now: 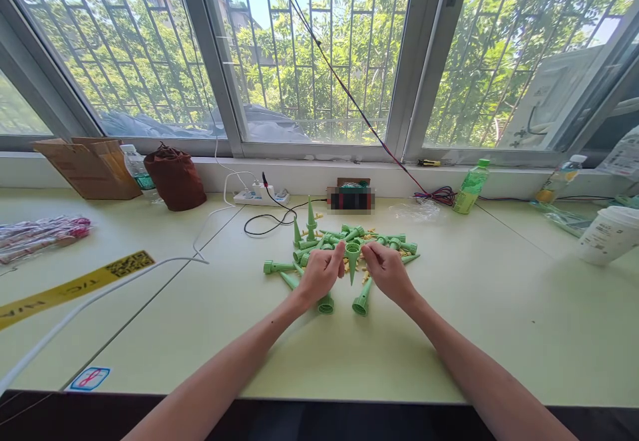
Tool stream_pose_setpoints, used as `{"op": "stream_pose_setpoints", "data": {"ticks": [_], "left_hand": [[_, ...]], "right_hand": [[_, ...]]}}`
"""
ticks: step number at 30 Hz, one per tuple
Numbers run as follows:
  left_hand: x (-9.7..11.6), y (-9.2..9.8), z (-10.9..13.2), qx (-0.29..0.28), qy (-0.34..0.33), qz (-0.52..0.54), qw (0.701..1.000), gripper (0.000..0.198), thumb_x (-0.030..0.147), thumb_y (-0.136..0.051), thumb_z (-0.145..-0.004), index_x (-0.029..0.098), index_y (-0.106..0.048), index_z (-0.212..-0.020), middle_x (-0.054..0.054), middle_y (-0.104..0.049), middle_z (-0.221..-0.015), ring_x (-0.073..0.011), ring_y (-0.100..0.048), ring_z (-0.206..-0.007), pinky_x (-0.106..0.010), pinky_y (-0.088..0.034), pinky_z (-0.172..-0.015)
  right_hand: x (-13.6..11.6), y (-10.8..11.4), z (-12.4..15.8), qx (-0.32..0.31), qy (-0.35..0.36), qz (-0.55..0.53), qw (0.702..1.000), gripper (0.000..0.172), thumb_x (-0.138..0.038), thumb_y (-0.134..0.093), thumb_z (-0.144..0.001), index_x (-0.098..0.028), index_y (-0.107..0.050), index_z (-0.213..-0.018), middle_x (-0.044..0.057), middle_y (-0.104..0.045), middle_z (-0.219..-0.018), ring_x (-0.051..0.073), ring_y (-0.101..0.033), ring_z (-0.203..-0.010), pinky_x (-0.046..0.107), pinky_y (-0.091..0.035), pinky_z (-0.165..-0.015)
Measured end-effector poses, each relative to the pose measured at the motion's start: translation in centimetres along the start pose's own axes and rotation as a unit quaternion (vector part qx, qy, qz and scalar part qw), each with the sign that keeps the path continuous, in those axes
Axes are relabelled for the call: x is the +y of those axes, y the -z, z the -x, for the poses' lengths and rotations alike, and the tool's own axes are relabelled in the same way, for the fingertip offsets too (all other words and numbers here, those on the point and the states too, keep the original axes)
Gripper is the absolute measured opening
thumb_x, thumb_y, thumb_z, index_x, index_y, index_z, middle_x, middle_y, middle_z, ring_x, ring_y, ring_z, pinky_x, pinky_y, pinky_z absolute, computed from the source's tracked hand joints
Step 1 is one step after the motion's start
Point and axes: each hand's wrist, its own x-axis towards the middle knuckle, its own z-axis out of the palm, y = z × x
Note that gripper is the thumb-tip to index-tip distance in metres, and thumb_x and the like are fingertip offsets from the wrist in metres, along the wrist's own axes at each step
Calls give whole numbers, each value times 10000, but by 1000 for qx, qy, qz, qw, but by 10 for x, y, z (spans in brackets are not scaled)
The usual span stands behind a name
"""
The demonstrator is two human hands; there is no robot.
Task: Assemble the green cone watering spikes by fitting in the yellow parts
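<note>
Gripping a green spike [352, 269] by its wide collar, with left hand [319, 271] on one side and right hand [389, 271] on the other, thumbs and forefingers pinched at the rim, remaining fingers folded in. Held centrally above the pale table [200, 334], just in front of a heap of other green spikes [303, 255]. Pointing tip down, close to vertical along its long axis, with open mouth up and turned towards the wearer. Cannot make out the exact contact of fingertips with plastic.

Partly covering a loose spike [325, 305] with the left hand and wrist, its mouth towards the near edge. Strewn through the heap with yellow pieces [319, 215], too small to make out clearly. Showing a dark object [351, 199] behind the heap only as blocks of pixels, in front of a small carton [353, 182] with something green inside. Cutting off a plastic packet [44, 236] and yellow tape [74, 291] at the left edge.

Leaving contents unseen in a cinched brown bag [174, 178] and a cardboard box [90, 171], with a clear bottle [136, 161] partly hidden between. At right, showing orange low in a capped bottle [545, 191]; cannot tell the contents of a lidded paper cup [610, 236]
</note>
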Motion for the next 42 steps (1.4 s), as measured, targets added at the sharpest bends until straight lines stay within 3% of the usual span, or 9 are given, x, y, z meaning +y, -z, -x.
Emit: {"op": "stream_pose_setpoints", "data": {"ticks": [6, 17, 32, 42], "left_hand": [[4, 1, 0, -3, 0, 36, 999, 631, 509, -367, -980, 154, -580, -503, -8, -573, -472, -103, -487, -451, -232, -388, -505], [2, 1, 1, -71, 6, 106, 992, 495, 475, -358, -992, 156, -544, -663, -23, -664, -616, -96, -525, -475, -221, -424, -497], [6, 3, 3, -85, -36, 47, 995, 397, 421, -366, -998, 173, -464, -703, 3, -666, -659, -75, -506, -461, -201, -404, -501], [4, 3, 5, -106, -33, 45, 993, 310, 414, -411, -977, 182, -472, -780, 6, -691, -738, -77, -583, -431, -186, -429, -460]], "right_hand": [[1, 0, 0, 0, 4, 1, 1000, 397, -441, -399, -982, -216, -367, -656, -39, -360, -566, 126, -317, -528, 262, -269, -514], [2, 1, -1, 3, 2, -3, 1000, 364, -407, -421, -979, -208, -410, -674, -43, -369, -570, 121, -328, -529, 257, -277, -515], [4, 1, -2, 10, 9, 3, 1000, 365, -393, -434, -976, -205, -409, -664, -46, -377, -564, 114, -334, -518, 254, -276, -511], [4, 1, -2, 19, 7, 4, 1000, 363, -392, -434, -974, -204, -413, -665, -46, -368, -561, 114, -324, -516, 255, -272, -508]]}}
